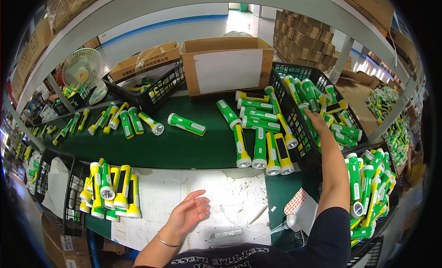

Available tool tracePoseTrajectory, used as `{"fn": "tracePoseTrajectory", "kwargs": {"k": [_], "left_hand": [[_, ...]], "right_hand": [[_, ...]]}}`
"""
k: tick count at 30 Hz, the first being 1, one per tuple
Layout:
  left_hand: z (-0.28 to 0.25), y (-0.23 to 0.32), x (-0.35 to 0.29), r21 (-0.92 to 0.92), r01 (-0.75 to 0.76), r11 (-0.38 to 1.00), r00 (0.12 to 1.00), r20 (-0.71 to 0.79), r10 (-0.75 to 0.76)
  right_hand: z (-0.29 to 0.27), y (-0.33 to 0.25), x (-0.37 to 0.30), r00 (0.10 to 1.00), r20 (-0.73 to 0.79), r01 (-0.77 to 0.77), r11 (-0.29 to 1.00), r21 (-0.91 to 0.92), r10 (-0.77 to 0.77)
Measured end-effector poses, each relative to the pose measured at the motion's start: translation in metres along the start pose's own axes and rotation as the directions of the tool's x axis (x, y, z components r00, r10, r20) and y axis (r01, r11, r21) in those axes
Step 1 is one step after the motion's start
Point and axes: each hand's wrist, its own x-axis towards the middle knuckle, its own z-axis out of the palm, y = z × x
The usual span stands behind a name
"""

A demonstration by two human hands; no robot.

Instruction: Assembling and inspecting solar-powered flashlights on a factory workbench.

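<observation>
My right hand (pixel 316 121) reaches into a black plastic crate (pixel 294 112) at the right, among green and yellow flashlights (pixel 309 90). Its fingers are partly hidden there, so whether it grips one is unclear. Above the white worktop (pixel 161 185), my left hand (pixel 189 212) is open with nothing in it, fingers spread and palm turned inward. Beside the crate, several flashlights (pixel 260 116) lie in loose rows on the green belt. A single green flashlight (pixel 186 124) rests apart from them, nearer the middle. To the left of my left hand is a pile of flashlights (pixel 122 187).
An open cardboard box (pixel 191 72) stands behind the belt. More flashlights (pixel 368 180) heap at the lower right; others lie along the belt's left. A black crate (pixel 64 210) stands at left. White cables (pixel 258 235) and a red-dotted sheet (pixel 297 203) lie near my body.
</observation>
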Motion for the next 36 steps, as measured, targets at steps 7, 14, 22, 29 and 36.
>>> {"fn": "tracePoseTrajectory", "kwargs": {"k": [7, 14, 22, 29, 36], "left_hand": [[-0.026, -0.003, 0.008, 0.19, -0.062, 0.98, 0.997, -0.04, 0.071], [-0.08, -0.019, 0.023, -0.003, -0.079, 0.997, 0.984, 0.162, 0.078], [-0.072, -0.01, 0.02, 0.246, -0.034, 0.969, 0.987, 0.161, -0.006], [-0.076, -0.015, 0.029, 0.206, 0.015, 0.979, 0.99, 0.135, -0.043], [-0.076, -0.017, 0.03, 0.183, -0.014, 0.983, 0.984, 0.177, -0.019]], "right_hand": [[0.013, -0.091, -0.017, 0.868, -0.2, 0.341, 0.839, -0.424, -0.454], [0.118, -0.246, 0.01, 0.824, 0.049, 0.549, 0.775, -0.314, -0.564], [0.235, -0.341, 0.089, 0.779, -0.021, 0.608, 0.762, -0.221, -0.627], [0.259, -0.358, 0.095, 0.742, -0.071, 0.644, 0.738, -0.202, -0.666], [0.274, -0.378, 0.07, 0.767, -0.051, 0.625, 0.764, -0.162, -0.639]]}}
